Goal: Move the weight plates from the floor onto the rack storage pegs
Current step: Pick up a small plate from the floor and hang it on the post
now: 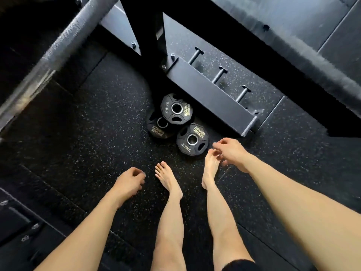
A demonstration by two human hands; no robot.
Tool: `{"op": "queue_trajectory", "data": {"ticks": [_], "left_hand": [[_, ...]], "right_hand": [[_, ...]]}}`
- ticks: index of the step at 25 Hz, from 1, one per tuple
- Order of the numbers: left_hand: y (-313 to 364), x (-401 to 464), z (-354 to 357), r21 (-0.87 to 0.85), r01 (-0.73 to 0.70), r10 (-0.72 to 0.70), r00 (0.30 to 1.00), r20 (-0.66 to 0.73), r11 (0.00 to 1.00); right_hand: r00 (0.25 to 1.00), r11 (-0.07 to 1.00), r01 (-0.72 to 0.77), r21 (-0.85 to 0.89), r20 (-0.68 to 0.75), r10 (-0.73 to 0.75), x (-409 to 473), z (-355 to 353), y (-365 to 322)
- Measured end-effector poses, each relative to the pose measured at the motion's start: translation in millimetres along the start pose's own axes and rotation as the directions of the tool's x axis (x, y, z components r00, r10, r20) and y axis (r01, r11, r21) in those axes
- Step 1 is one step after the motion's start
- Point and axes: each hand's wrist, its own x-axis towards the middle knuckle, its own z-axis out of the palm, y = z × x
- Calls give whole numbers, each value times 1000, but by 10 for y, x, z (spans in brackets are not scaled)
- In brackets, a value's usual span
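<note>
While both hands (130, 181) (232, 153) hang empty, loosely curled, three black 2.5KG plates (176, 108) lie clustered.

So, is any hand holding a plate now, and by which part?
No. The left hand and the right hand hold nothing; all three plates lie on the floor.
</note>
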Motion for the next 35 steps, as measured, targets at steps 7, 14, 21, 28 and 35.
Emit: {"op": "queue_trajectory", "data": {"ticks": [7, 14, 21, 28, 35], "left_hand": [[371, 2260, 518, -135, -6, -10, 993, -122, 991], [1016, 3756, 1085, -553, -92, 12, 989, -148, 828], [1170, 4056, 1240, -579, -82, 36, 995, -90, 811], [960, 3461, 1045, -638, -69, 67, 997, -27, 767], [700, 2173, 648, -628, -141, 137, 989, -55, 765]], "right_hand": [[998, 990, 64, -125, -20, -67, 2495, 566, -85], [985, 999, -7, -34, -174, 1, 4131, 1064, -132], [991, 950, -133, 281, 58, 121, 4259, 1001, -185], [972, 918, -169, 358, 213, 96, 3629, 850, -120], [949, 900, -121, 418, 316, -19, 2318, 610, -184]]}}
